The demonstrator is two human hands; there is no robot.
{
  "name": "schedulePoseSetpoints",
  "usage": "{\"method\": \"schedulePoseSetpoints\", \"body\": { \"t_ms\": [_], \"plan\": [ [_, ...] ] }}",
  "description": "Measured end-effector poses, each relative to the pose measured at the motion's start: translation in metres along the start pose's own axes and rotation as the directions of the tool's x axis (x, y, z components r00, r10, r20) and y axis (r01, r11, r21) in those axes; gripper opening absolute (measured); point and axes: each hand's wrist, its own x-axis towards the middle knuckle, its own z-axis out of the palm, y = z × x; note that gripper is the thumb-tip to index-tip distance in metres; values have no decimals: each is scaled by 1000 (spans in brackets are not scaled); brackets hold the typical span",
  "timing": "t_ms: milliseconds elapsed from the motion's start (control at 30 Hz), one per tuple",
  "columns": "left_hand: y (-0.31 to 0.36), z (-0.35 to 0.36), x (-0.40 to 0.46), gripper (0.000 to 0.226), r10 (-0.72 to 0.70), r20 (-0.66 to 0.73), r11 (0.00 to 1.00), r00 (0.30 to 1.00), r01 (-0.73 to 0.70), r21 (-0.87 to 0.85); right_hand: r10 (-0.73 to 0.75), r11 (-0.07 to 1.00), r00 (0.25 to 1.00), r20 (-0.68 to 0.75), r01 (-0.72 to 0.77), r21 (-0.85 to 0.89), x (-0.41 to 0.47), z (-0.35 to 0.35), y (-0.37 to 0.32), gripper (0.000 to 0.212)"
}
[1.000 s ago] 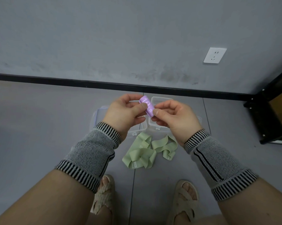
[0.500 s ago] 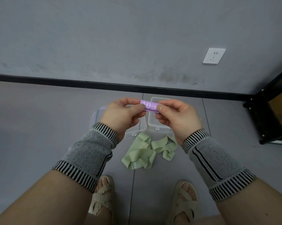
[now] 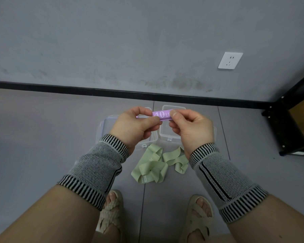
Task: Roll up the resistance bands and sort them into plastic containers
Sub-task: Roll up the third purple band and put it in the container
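My sandals [image 3: 111,213] are standing at 6 o'clock on the floor [image 3: 33,137]. Just beyond them, the loose green bands [image 3: 158,165] are lying in a heap. Past those, my left hand [image 3: 132,127] and right hand [image 3: 191,130] are both pinching the rolled purple band [image 3: 161,115], each grip clamped on one end, holding it level above two clear containers [image 3: 168,135] at 12 o'clock. A white socket [image 3: 230,60] is sitting on the wall at 1 o'clock.
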Motion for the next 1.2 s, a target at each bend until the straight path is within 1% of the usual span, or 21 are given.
{"method": "schedulePoseSetpoints", "body": {
  "t_ms": [333,500,633,833,1033,1133,1200],
  "plan": [
    [1,-2,0,15,-8,18,1000,1000,9,-26,-24,1000,1000,-1,24,-10,1,1,1,10],
    [1,-3,0,16,2,22,1000,1000,-3,10,12,1000,1000,0,-12,5,-1,4,1,4],
    [0,-4,-1,16,12,18,999,1000,-13,31,30,1000,999,17,-30,2,-2,4,0,8],
    [2,-8,-2,15,32,10,999,999,-32,21,45,998,999,0,-45,52,-5,7,-7,7],
    [2,-8,-8,11,85,-52,996,995,-83,38,25,999,999,-31,-23,47,-10,9,-11,8],
    [2,-12,-13,10,105,-72,994,992,-105,8,25,997,999,-37,-22,72,-15,14,-13,9],
    [5,-17,-13,10,117,-100,993,988,-118,-12,28,996,999,-16,-27,91,-14,21,-17,10]
  ]
}}
